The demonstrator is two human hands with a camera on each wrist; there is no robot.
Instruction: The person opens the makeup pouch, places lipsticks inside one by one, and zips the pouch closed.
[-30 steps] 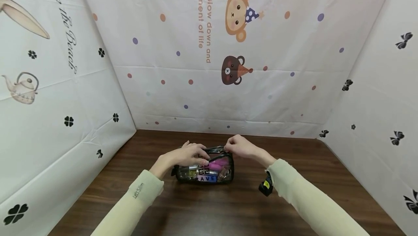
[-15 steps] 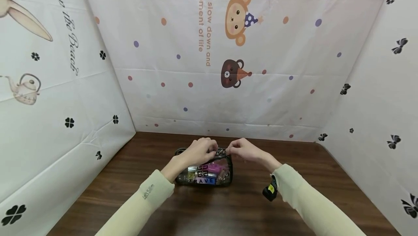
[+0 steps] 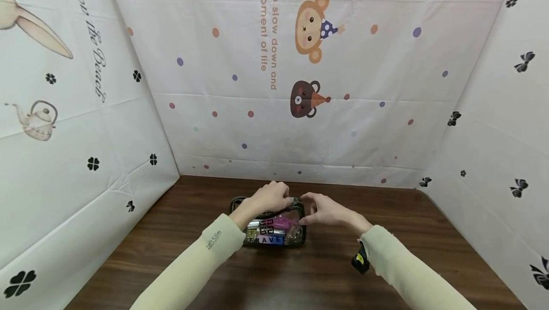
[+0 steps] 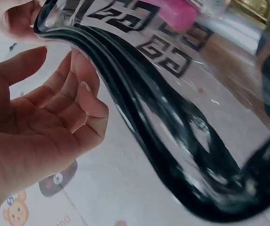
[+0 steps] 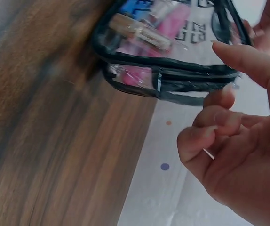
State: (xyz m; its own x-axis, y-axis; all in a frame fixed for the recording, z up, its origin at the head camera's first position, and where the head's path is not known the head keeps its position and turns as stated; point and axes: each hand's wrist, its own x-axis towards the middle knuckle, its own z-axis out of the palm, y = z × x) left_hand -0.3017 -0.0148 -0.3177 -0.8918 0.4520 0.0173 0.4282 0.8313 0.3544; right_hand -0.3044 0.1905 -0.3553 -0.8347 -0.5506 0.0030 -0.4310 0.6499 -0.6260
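Note:
A clear cosmetic bag (image 3: 262,232) with black piping and "TRAVEL" lettering stands on the table. Through its plastic show pink, blue and silvery items. My left hand (image 3: 268,199) reaches over the bag's top near its right end. In the left wrist view, the left fingers (image 4: 92,106) are loosely bent beside the black zipper edge, thumb apart; I see nothing held between them. My right hand (image 3: 328,211) holds the bag's right end, with the thumb (image 5: 241,59) on one side and the index finger on the other. The zipper pull cannot be made out.
The dark wooden table (image 3: 326,272) spreads around the bag. Behind it rises a white printed cloth (image 3: 223,129), and similar cloth walls stand left and right. A black device with a yellow mark (image 3: 360,258) is worn on the right wrist.
My left hand has moved right along the bag's top toward its right end. The right hand went from pinching the top right corner to spreading thumb and index finger around that end.

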